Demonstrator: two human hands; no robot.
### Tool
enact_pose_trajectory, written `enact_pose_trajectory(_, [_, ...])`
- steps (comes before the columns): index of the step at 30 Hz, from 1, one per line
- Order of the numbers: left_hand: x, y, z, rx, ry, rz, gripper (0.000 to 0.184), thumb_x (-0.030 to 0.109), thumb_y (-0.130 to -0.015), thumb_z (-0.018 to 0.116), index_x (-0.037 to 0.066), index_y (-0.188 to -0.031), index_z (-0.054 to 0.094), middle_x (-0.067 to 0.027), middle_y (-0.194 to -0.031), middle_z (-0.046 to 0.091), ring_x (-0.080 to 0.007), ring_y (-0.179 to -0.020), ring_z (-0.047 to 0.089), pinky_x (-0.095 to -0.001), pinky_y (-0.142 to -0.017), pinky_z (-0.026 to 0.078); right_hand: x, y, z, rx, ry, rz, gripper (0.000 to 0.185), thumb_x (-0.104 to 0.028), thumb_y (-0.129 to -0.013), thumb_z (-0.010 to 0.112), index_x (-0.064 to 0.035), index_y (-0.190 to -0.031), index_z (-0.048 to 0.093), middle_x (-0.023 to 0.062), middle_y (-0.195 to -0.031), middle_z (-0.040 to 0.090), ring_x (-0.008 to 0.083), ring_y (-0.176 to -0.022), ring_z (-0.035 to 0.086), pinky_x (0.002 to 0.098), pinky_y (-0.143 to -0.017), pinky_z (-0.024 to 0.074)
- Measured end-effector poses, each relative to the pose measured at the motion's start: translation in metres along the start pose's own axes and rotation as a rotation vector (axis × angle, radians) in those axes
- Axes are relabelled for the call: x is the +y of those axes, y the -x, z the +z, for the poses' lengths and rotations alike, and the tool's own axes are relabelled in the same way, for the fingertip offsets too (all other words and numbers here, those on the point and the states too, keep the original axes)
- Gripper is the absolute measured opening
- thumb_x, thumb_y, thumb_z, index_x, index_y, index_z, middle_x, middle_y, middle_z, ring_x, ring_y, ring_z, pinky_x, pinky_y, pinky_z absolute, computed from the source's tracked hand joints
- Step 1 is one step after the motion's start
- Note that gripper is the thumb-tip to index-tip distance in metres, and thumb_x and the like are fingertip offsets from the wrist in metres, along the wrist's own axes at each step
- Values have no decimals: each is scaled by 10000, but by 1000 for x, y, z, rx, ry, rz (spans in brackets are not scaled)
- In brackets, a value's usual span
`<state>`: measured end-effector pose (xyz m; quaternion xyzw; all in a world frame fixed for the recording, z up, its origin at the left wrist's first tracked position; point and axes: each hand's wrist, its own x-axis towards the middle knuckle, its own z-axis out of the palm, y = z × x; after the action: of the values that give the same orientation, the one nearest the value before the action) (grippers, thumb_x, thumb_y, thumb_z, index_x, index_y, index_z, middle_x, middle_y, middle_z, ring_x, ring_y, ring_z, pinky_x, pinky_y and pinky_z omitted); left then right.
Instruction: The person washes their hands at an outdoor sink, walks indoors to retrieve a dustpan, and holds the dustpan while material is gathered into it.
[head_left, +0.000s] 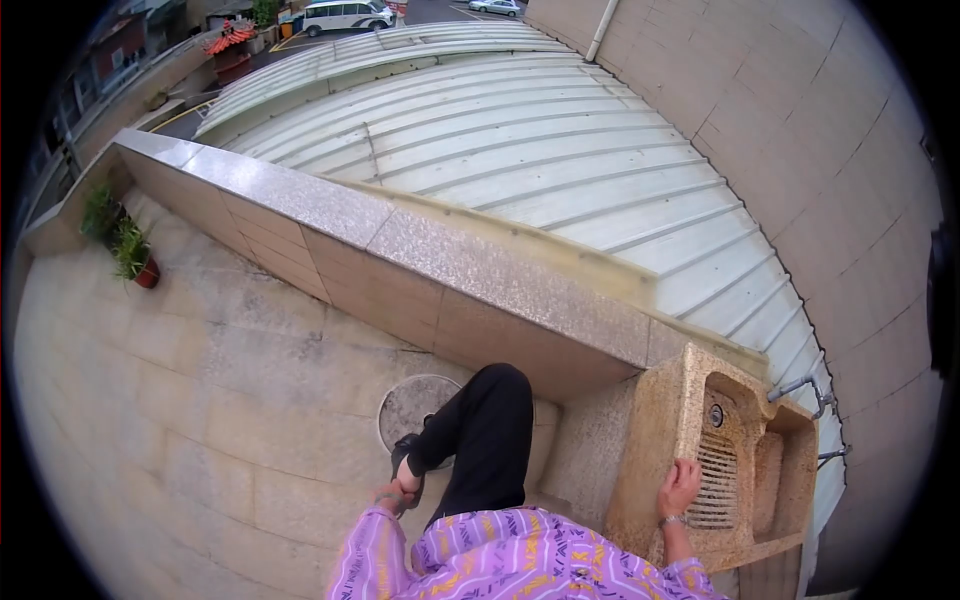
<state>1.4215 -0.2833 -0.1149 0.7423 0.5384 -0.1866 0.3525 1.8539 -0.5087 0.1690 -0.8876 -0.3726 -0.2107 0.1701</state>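
My left hand [391, 497] is down at the raised foot, its fingers closed at the heel of a black shoe [416, 492], just below the bare ankle. The leg in black trousers [490, 430] is bent, with the knee toward the wall. On the right, my right hand [680, 487] grips the near rim of a speckled tan stone sink [687, 420], fingers curled together over the edge beside the ribbed washboard [716, 480]. The sink has a drain [715, 415] and a second, narrower basin.
A low wall with a stone top [440, 240] runs diagonally ahead, with a ribbed metal roof [560, 150] beyond it. A round grey slab [405, 402] lies by the foot. Potted plants [133, 250] stand far left. Pipes [800, 388] are behind the sink.
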Motion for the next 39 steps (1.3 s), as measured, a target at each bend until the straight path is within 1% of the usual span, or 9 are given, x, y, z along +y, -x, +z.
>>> enact_pose_trajectory(3, [-16,-5,8,-66,318,82,359,244,-694,587,25,-959,484,-105,-710,579,-206,-611,577,-321,-538,452,-2,1,-1,-14,5,19,102,-64,-701,464,-41,-793,505,122,-800,468,288,-776,450,360,-685,361])
enact_pose_trajectory(6, [6,29,-25,-142,670,-54,331,246,-676,592,60,-941,525,-98,-762,587,-207,-654,574,-312,-572,446,1,0,-1,-22,7,35,107,-70,-702,465,-42,-797,507,121,-810,471,286,-789,447,361,-696,357])
enact_pose_trajectory(9, [15,34,-41,-159,744,-122,285,177,-708,569,22,-938,505,-72,-637,560,-159,-476,535,-269,-433,426,7,2,2,-46,5,54,118,-83,-704,465,-47,-808,508,118,-829,470,283,-805,443,362,-711,347])
enact_pose_trajectory(13, [13,-10,-38,-392,335,-117,289,190,-688,575,27,-920,521,-72,-640,559,-146,-468,519,-266,-423,417,9,3,3,-52,-38,53,122,-86,-701,465,-53,-811,509,113,-843,468,279,-814,439,361,-721,339])
enact_pose_trajectory(19, [45,-14,-35,-307,211,-89,303,202,-678,580,28,-919,522,-70,-644,560,-143,-477,520,-267,-423,417,12,4,2,-43,-71,39,119,-70,-693,471,-46,-805,505,115,-834,467,278,-811,440,358,-721,344])
enact_pose_trajectory(27, [39,29,-18,-235,379,-108,322,219,-666,586,30,-919,524,-67,-650,561,-138,-489,521,-270,-424,417,16,3,-1,-44,-103,28,110,-56,-702,464,-42,-803,504,119,-822,463,281,-804,441,350,-711,351])
enact_pose_trajectory(32, [31,21,9,-603,796,-14,341,205,-637,622,32,-880,457,-98,-659,531,-186,-511,528,-287,-443,428,14,-1,-6,-26,-158,31,94,-45,-700,459,-31,-783,500,123,-801,456,287,-783,438,357,-701,351])
enact_pose_trajectory(35, [1,46,51,-453,805,-6,311,201,-668,592,44,-900,456,-102,-691,532,-190,-529,529,-299,-442,431,12,-1,-10,-32,-152,15,97,-47,-697,457,-30,-782,500,123,-797,454,289,-783,437,363,-704,346])
enact_pose_trajectory(39, [-75,60,114,102,629,41,274,195,-711,552,59,-927,454,-107,-733,533,-195,-553,531,-314,-439,435,19,0,-5,-24,-170,10,101,-48,-695,455,-29,-784,499,124,-798,453,291,-783,434,367,-703,344])
